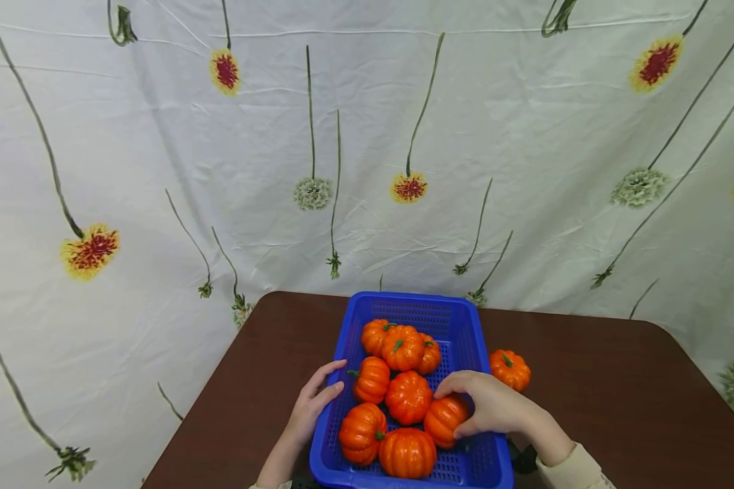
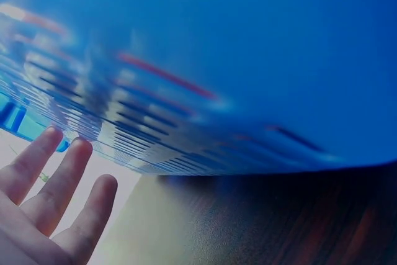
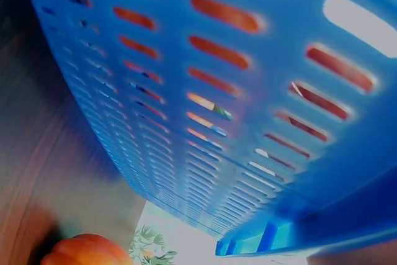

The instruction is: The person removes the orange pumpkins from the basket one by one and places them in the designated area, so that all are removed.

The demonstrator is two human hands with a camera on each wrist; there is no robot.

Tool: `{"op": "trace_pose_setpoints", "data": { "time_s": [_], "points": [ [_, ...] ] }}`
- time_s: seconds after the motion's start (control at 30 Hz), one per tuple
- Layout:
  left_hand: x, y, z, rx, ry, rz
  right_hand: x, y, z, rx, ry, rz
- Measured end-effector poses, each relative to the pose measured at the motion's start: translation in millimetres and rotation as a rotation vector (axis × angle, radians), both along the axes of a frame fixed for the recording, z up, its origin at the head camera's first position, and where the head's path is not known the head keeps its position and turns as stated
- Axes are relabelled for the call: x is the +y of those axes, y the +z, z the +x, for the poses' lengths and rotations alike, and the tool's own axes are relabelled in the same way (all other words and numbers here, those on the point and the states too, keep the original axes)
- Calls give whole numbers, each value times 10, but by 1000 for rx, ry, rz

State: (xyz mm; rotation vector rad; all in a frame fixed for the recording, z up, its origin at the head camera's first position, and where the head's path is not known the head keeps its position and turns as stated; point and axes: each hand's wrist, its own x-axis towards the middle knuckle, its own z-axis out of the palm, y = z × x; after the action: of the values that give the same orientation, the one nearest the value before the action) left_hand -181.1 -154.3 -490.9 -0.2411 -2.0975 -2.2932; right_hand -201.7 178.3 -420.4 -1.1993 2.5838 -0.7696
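Overlaps, cropped edges and blur are limiting the view

In the head view, the right hand is covering part of the gripped pumpkin. The rear middle pumpkin is partly hiding the rear left pumpkin and the rear right pumpkin. The bottom edge is cutting off the right sleeve and the table. A dark object below the right wrist is showing too dimly to identify. In the left wrist view, frame edges are cropping the left hand, and the basket wall is blurring. In the right wrist view, the bottom edge is cutting off the outside pumpkin.
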Motion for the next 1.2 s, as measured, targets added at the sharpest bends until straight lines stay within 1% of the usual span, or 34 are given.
{"op": "trace_pose_setpoints", "data": {
  "time_s": [0.17, 0.4, 0.5, 0.63, 0.73, 0.97, 1.07, 1.2],
  "points": [
    [1, 11, 4, 16, 0, -10, 12, -14, 5, -22, -20, -77],
    [25, 20, -1, 87, -1, -31, 37, -71, 12, -45, -54, -270],
    [24, 17, 1, 86, -3, -29, 53, -94, 21, -90, -54, -386],
    [18, 17, 4, 65, 0, -19, 76, -89, 38, -120, -69, -500],
    [16, 24, 6, 59, -1, -2, 102, -88, 50, -76, -105, -539],
    [16, 33, 12, 64, -9, -19, 204, -126, 81, -80, -199, -706],
    [19, 39, 17, 61, -9, -10, 246, -133, 92, -17, -254, -755],
    [19, 39, 18, 57, -6, 7, 296, -150, 103, 57, -305, -814]
  ]
}}
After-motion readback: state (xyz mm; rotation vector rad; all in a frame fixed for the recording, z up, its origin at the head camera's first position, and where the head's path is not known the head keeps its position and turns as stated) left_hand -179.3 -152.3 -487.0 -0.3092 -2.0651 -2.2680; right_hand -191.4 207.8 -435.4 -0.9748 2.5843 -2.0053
